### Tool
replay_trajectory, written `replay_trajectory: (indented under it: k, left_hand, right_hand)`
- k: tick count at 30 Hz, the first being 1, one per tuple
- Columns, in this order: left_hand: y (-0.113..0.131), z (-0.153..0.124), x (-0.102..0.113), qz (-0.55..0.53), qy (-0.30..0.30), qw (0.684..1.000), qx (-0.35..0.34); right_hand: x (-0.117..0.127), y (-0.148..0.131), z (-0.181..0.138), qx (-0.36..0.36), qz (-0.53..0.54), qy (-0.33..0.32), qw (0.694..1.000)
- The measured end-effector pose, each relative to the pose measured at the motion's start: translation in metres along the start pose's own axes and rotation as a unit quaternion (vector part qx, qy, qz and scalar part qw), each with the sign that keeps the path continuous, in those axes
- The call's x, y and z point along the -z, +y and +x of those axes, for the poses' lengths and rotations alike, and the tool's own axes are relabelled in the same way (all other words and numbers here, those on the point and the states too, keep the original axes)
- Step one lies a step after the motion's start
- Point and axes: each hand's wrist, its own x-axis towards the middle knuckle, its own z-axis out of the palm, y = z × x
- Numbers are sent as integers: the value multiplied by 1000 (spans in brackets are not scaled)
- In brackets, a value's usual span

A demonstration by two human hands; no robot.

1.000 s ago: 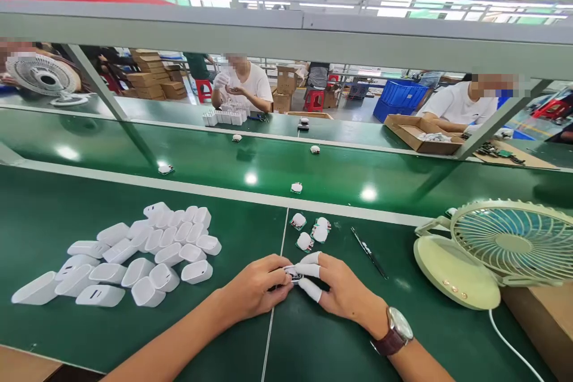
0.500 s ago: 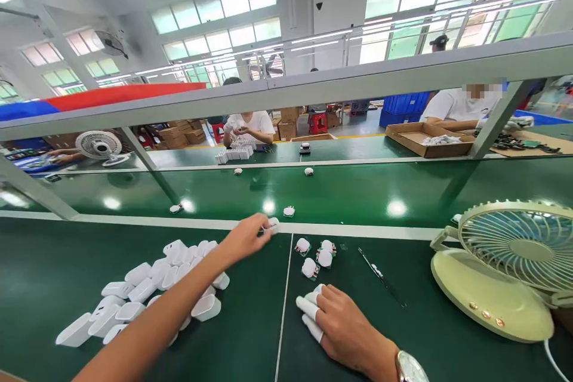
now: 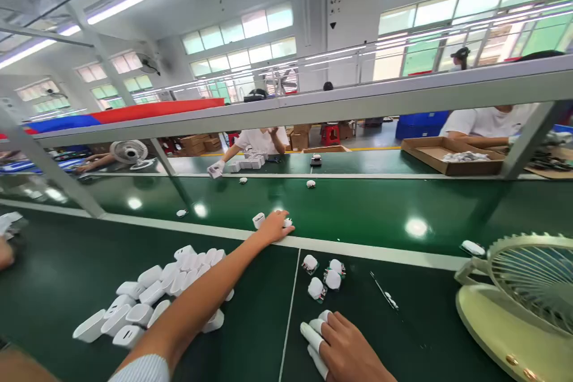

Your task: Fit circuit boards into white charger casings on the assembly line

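My left hand (image 3: 274, 228) stretches across the white strip onto the green belt. Its thumb and fingers close around a small white-capped part (image 3: 287, 223), mostly covered by the fingers. Just left of that hand, a white plastic housing (image 3: 258, 220) lies on the belt. My right hand (image 3: 342, 349) rests on the dark green table, white cots on its fingertips, fingers extended and slightly bent, with nothing visible in them. Beyond it sit several white-capped circuit parts (image 3: 317, 289). A thin dark tweezer-like tool (image 3: 384, 291) lies to their right.
A pile of white plastic housings (image 3: 152, 292) spreads under and beside my left forearm. At right stands a pale green fan (image 3: 505, 310). A metal crossbar (image 3: 286, 110) spans above the belt. Across it, people work near a cardboard tray (image 3: 430, 158). Another person's hand (image 3: 5, 253) shows at far left.
My left hand has let go of a white housing, now on the belt, and moved right onto the white-capped part. My right hand stays on the table. The view has tilted and shifted.
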Motion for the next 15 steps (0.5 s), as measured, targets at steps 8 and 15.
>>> replay_trajectory:
  k: [8,15]
  left_hand:
    - [37,-33,21,-60,31,997,-30]
    - [69,-186,-8,-123,-32,952,-278]
  right_hand:
    - [30,19,12,41,34,117,992]
    - [35,16,14,-9,41,154,987]
